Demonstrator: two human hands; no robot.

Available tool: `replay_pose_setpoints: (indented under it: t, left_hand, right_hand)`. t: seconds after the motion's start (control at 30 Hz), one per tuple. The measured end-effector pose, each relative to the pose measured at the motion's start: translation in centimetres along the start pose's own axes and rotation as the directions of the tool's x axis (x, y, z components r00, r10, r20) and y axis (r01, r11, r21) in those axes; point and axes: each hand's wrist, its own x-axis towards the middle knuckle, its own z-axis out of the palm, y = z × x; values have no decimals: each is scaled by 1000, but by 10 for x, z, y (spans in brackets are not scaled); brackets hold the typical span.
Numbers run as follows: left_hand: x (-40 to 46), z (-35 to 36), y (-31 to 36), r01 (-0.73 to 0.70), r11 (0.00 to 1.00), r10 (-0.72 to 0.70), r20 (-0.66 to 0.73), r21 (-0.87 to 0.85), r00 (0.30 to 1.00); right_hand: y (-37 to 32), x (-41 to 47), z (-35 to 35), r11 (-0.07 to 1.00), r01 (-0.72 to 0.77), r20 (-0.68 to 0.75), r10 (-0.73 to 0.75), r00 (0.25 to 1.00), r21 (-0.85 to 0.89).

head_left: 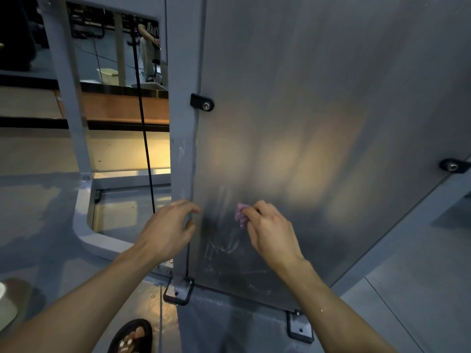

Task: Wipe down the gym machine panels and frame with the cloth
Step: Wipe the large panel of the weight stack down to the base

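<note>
A large grey metal panel (pixel 318 123) of the gym machine fills the right of the view, with smear marks low on it. My right hand (pixel 270 230) grips a small bunched purple cloth (pixel 240 215) and presses it against the lower part of the panel. To the left, my left hand (pixel 168 225) has its curled fingers hooked round the edge of the grey upright frame post (pixel 182 149). Most of the cloth is hidden inside my right fist.
A black cable (pixel 144 128) runs down through the frame opening on the left. Black bolt clips (pixel 201 102) (pixel 452 165) hold the panel. Black brackets (pixel 178 293) sit at the base. My sandalled foot (pixel 132 337) stands on the grey floor. A person sits far behind.
</note>
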Motion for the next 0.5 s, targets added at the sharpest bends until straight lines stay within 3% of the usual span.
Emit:
replay_pose_setpoints:
  t: [0.13,0.2,0.3,0.5]
  left_hand:
    - [0,0,0,6,1000,-6,-7,-2,1000]
    - [0,0,0,19,1000,-19,-9,1,1000]
    - [-2,-1,-2,44,999,-44,-7,7,999]
    - [-3,-5,-4,46,999,-47,-24,-25,999]
  right_hand:
    - [-4,29,-47,994,-20,-318,55,946,111]
    - [-4,38,-58,992,-35,-407,81,910,118]
    - [-8,34,-40,994,-26,-345,63,937,109]
    - [-11,4,24,998,42,2,-42,999,-51]
